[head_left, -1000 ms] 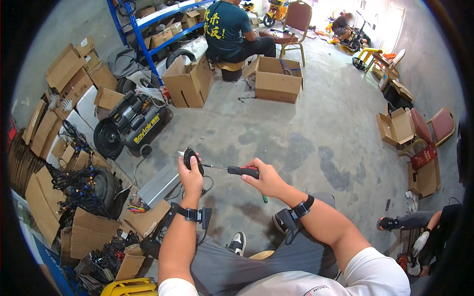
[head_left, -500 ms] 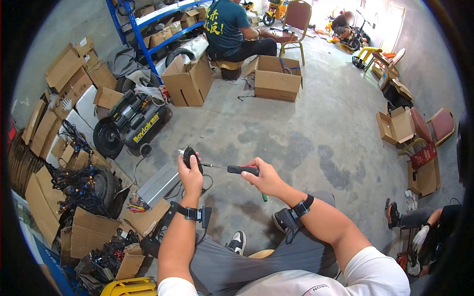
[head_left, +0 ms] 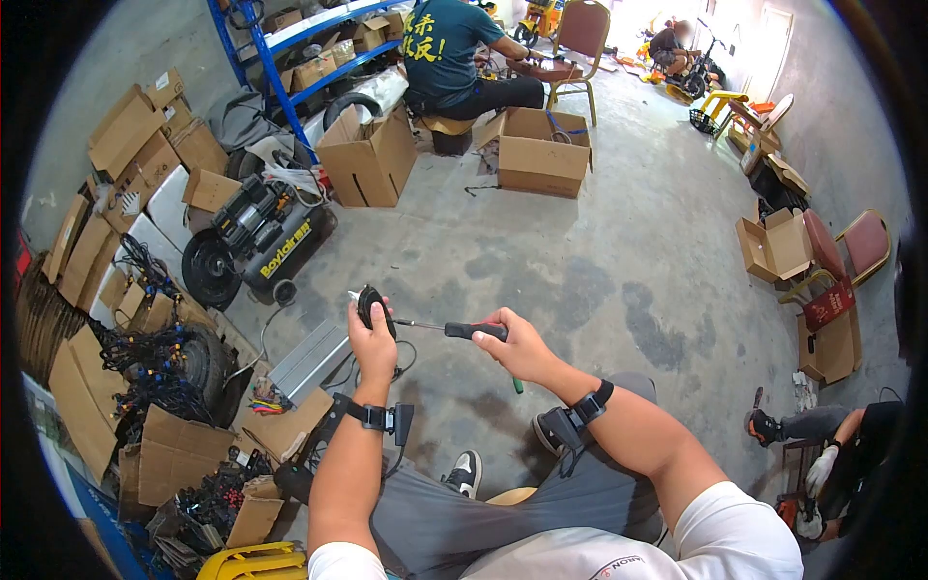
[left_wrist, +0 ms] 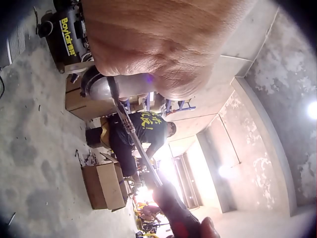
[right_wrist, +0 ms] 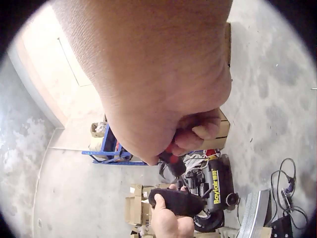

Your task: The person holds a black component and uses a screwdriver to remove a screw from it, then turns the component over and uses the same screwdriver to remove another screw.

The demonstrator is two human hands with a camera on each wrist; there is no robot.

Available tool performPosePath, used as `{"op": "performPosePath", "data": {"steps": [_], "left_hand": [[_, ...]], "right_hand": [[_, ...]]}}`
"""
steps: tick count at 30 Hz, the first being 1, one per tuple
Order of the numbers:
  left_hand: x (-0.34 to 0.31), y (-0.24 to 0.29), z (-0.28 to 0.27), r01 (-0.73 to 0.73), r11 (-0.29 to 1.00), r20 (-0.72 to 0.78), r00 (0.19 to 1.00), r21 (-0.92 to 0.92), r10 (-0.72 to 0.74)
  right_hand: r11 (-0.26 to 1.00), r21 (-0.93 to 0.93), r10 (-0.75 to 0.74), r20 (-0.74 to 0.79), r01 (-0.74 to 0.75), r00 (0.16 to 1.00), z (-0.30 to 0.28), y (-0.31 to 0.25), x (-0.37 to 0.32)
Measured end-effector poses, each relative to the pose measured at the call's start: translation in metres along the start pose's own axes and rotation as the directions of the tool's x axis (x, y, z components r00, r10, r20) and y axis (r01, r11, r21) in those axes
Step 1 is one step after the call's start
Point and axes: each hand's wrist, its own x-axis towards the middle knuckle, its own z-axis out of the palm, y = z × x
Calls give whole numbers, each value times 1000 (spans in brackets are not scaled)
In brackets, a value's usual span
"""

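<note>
My left hand (head_left: 373, 350) grips a round black lamp-like part (head_left: 369, 305), thumb against one face. Its pale domed side (left_wrist: 100, 90) shows in the left wrist view, its dark oval side (right_wrist: 179, 202) in the right wrist view. My right hand (head_left: 527, 350) holds a screwdriver (head_left: 472, 333) by its black-and-red handle, fingers curled round it. The thin metal shaft (left_wrist: 144, 154) points left, its tip end right at the black part's edge. Both hands are held above the floor, in front of my knees.
A long silver finned metal box (head_left: 311, 362) with coloured wires lies left of my legs. Beyond it stand an air compressor (head_left: 285, 246) and open cartons (head_left: 367, 164). Cable bundles (head_left: 159, 372) fill the left side. Another person's foot (head_left: 764, 425) is at the right.
My hands, the screwdriver and the black part stay almost still. The seated person ahead has stretched an arm toward the chair. At the right, the other person's foot has shifted about.
</note>
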Motion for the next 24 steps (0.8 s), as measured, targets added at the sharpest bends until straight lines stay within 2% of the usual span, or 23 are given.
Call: {"op": "performPosePath", "data": {"steps": [9,12,17,24], "left_hand": [[0,2,0,-2,1000,2,1000,2,2],[2,-3,-1,-10,1000,5,1000,-10,10],[0,1,0,-11,1000,6,1000,-13,11],[2,0,-1,-15,999,12,1000,37,15]], "right_hand": [[998,33,45,6,-45,999,2,6,4],[998,67,-6,9,5,1000,4,11,6],[975,204,86,46,-93,995,2,2,4],[972,192,126,46,-133,991,0,6,6]]}}
